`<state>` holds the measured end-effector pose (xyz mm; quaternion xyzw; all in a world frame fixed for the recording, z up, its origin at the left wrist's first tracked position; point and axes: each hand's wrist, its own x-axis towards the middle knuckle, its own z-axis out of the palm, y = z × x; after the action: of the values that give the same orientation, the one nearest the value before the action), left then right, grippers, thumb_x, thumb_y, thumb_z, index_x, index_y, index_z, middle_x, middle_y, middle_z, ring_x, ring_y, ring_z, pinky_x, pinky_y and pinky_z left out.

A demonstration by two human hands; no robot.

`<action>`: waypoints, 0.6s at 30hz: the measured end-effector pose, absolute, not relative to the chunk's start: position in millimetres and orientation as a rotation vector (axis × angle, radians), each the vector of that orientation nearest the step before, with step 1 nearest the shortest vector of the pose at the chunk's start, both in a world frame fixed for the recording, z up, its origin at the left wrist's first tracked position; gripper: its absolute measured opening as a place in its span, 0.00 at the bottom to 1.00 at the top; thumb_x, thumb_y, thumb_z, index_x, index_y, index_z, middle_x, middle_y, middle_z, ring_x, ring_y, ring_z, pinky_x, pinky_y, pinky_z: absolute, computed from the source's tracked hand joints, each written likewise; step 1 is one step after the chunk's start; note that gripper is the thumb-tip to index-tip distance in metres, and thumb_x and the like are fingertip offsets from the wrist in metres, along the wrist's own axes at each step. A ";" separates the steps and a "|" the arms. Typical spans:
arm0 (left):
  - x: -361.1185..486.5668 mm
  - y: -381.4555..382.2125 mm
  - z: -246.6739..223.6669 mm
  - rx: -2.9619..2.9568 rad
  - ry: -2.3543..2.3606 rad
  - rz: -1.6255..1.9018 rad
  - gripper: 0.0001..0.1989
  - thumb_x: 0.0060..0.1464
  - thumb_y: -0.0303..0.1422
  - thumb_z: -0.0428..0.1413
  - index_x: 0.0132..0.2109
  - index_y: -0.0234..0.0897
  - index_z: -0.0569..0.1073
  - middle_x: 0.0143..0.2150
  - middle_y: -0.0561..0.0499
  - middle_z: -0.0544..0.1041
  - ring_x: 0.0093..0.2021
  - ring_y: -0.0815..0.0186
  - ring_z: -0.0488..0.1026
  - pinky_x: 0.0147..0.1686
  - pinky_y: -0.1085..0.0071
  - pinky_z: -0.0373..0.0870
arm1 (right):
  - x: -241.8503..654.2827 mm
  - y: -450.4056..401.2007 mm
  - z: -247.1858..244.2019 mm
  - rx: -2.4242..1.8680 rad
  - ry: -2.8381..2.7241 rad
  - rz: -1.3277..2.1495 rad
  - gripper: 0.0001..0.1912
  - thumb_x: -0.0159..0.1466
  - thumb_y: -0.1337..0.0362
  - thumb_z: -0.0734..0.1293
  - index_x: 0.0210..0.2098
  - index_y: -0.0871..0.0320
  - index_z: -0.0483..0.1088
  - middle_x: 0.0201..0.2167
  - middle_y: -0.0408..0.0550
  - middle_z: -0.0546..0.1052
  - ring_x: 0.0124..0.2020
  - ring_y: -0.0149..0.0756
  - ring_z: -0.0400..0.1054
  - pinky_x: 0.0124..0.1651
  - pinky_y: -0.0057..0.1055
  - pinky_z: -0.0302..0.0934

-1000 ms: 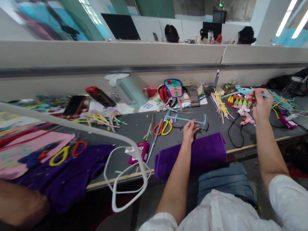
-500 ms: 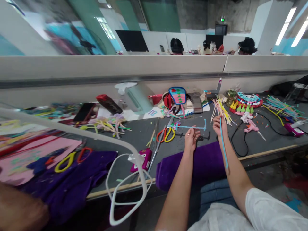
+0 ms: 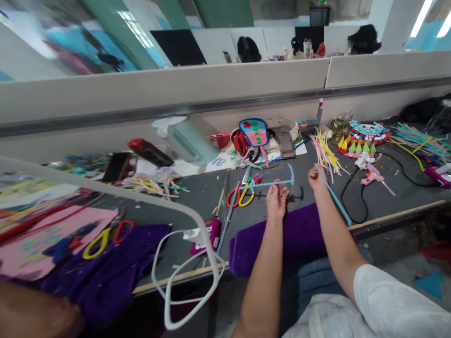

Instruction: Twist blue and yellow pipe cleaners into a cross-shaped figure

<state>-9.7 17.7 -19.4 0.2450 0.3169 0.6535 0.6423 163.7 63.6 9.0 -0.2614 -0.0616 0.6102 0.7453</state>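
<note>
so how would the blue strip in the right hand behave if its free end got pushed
Probably springy rather than limp: the blue strip runs nearly straight from the right hand. It likely bends easily, since the similar blue piece in the left hand curves near one end. It looks thin, so it is probably light.

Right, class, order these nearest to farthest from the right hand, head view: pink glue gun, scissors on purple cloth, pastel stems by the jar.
1. Pastel stems: just beyond the right hand.
2. Pink glue gun: to its right.
3. Scissors: far left.
</note>
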 end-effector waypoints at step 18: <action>-5.3 20.6 -3.2 0.732 0.812 1.555 0.18 0.49 0.43 0.62 0.43 0.36 0.75 0.34 0.49 0.78 0.28 0.72 0.76 0.28 0.77 0.72 | 139.6 60.6 9.7 -0.696 -0.407 1.159 0.09 0.56 0.67 0.68 0.37 0.57 0.68 0.32 0.43 0.77 0.32 0.26 0.71 0.32 0.22 0.65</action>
<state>-5.3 20.6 -3.2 0.3132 0.3476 0.6655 0.5816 139.6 60.6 9.7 -0.3199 -0.1868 0.5325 0.7611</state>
